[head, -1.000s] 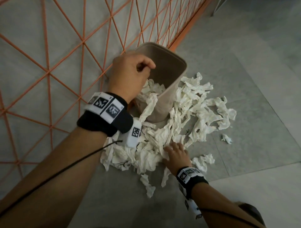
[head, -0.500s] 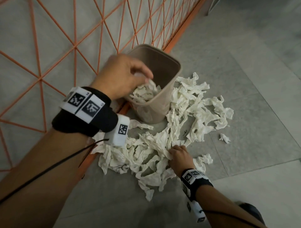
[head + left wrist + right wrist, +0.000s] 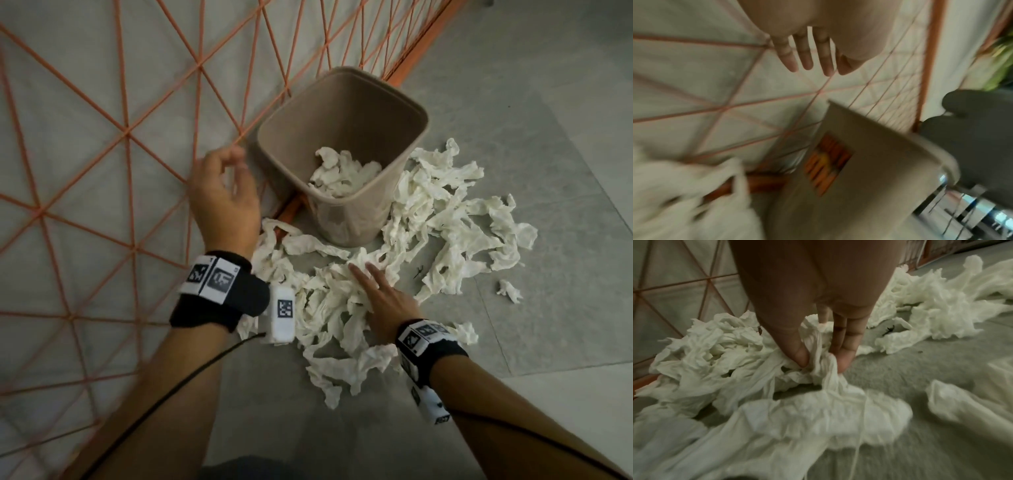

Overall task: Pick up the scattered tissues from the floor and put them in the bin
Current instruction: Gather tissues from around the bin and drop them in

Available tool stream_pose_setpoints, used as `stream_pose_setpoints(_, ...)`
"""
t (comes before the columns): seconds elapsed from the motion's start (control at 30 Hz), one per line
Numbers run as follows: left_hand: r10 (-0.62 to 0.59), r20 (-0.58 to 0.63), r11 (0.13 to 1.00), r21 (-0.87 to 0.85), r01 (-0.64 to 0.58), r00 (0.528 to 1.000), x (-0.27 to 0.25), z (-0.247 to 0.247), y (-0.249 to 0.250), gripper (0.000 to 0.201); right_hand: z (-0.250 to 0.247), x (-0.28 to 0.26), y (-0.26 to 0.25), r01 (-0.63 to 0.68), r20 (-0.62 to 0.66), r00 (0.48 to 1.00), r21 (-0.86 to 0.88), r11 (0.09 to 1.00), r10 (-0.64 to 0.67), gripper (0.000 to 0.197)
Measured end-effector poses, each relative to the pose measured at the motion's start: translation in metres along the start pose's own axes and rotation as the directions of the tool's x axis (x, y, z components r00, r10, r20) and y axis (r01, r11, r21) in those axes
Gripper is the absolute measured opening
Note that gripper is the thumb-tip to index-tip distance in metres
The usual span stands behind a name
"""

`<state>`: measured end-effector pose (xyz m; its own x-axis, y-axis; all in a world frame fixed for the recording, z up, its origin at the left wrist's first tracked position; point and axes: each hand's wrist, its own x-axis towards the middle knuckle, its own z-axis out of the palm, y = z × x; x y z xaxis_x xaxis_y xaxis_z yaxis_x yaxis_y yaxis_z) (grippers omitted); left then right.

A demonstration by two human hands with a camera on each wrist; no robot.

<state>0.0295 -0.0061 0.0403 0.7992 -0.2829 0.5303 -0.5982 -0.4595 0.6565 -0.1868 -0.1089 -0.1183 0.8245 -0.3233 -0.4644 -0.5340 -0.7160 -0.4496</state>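
Left hand [image 3: 226,202] hangs raised, fingers [image 3: 805,55] loose and spread, holding nothing. Right hand [image 3: 385,301] reaches low, forearm extended, thumb and fingertips [image 3: 842,360] pinched together (index straight).

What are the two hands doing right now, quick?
Left hand: open, empty, fingers loose beside the bin.
Right hand: down in the tissues on the floor, thumb and fingers pinching a bunch.

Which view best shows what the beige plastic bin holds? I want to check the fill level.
The head view: it looks down into the beige plastic bin, showing crumpled white tissues at its bottom. The left wrist view shows only its blurred outer wall; the right wrist view misses it.
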Motion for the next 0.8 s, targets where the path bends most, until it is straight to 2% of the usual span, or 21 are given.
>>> stream_pose_setpoints(0.03, -0.081, 0.13, 0.99, 0.126, 0.064, 0.988, -0.016, 0.005, -0.021, 0.02, -0.002, 0.004, -0.001, 0.018, 0.036, 0.999, -0.013, 1.0, -0.018, 0.103)
stream_pose_setpoints(0.07, -0.188, 0.292, 0.951, 0.293, 0.099, 0.938, -0.032, 0.012, -0.038, 0.024, -0.004, 0.007, -0.002, 0.038, 0.065, 0.997, -0.022, 0.999, -0.037, 0.1)
stream_pose_setpoints(0.1, -0.285, 0.424, 0.894, 0.442, 0.079, 0.86, -0.048, 0.021, -0.052, 0.029, -0.004, 0.01, -0.003, 0.06, 0.086, 0.995, -0.036, 0.998, -0.057, 0.097)
stream_pose_setpoints(0.13, -0.346, 0.515, 0.847, 0.531, 0.025, 0.784, -0.06, 0.03, -0.063, 0.038, -0.004, 0.012, -0.003, 0.078, 0.101, 0.992, -0.059, 0.995, -0.072, 0.093)
stream_pose_setpoints(0.17, -0.372, 0.575, 0.824, 0.566, -0.026, 0.729, -0.07, 0.038, -0.071, 0.046, -0.004, 0.015, -0.003, 0.085, 0.114, 0.991, -0.088, 0.992, -0.075, 0.088)
stream_pose_setpoints(0.23, -0.392, 0.626, 0.806, 0.586, -0.076, 0.673, -0.08, 0.055, -0.078, 0.058, 0.0, 0.019, -0.002, 0.066, 0.131, 0.99, -0.129, 0.989, -0.049, 0.073)
stream_pose_setpoints(0.33, -0.424, 0.676, 0.794, 0.598, -0.111, 0.603, -0.087, 0.077, -0.093, 0.061, 0.003, 0.017, -0.002, 0.003, 0.095, 0.995, -0.112, 0.994, 0.008, 0.054)
stream_pose_setpoints(0.43, -0.355, 0.752, 0.797, 0.554, -0.24, 0.556, -0.094, 0.09, -0.105, 0.039, 0.006, 0.01, 0.0, -0.037, 0.02, 0.999, -0.023, 0.999, 0.038, 0.038)
stream_pose_setpoints(0.47, -0.335, 0.756, 0.807, 0.538, -0.243, 0.563, -0.096, 0.091, -0.104, 0.03, 0.006, 0.007, 0.0, -0.056, 0.008, 0.998, 0.019, 0.998, 0.056, 0.033)
stream_pose_setpoints(0.5, -0.311, 0.743, 0.835, 0.512, -0.204, 0.593, -0.097, 0.091, -0.101, 0.025, 0.006, 0.005, 0.0, -0.085, 0.002, 0.996, 0.06, 0.995, 0.085, 0.03)
stream_pose_setpoints(0.6, -0.268, 0.672, 0.933, 0.36, 0.012, 0.69, -0.1, 0.086, -0.086, 0.014, 0.003, 0.003, 0.003, -0.163, -0.065, 0.983, 0.149, 0.975, 0.175, 0.037)
stream_pose_setpoints(0.63, -0.233, 0.634, 0.957, 0.283, 0.058, 0.737, -0.1, 0.081, -0.078, 0.01, 0.002, 0.004, 0.005, -0.169, -0.109, 0.976, 0.159, 0.973, 0.188, 0.038)
stream_pose_setpoints(0.7, -0.164, 0.548, 0.986, 0.117, 0.119, 0.82, -0.101, 0.069, -0.068, 0.015, -0.001, 0.006, 0.008, -0.162, -0.198, 0.959, 0.213, 0.964, 0.205, 0.032)
stream_pose_setpoints(0.73, -0.168, 0.503, 0.984, 0.041, 0.171, 0.848, -0.099, 0.061, -0.061, 0.019, -0.003, 0.007, 0.008, -0.155, -0.235, 0.948, 0.249, 0.956, 0.214, 0.027)
stream_pose_setpoints(0.8, -0.231, 0.44, 0.959, -0.048, 0.28, 0.867, -0.094, 0.045, -0.052, 0.019, -0.009, 0.009, 0.008, -0.154, -0.278, 0.929, 0.313, 0.937, 0.246, 0.02)
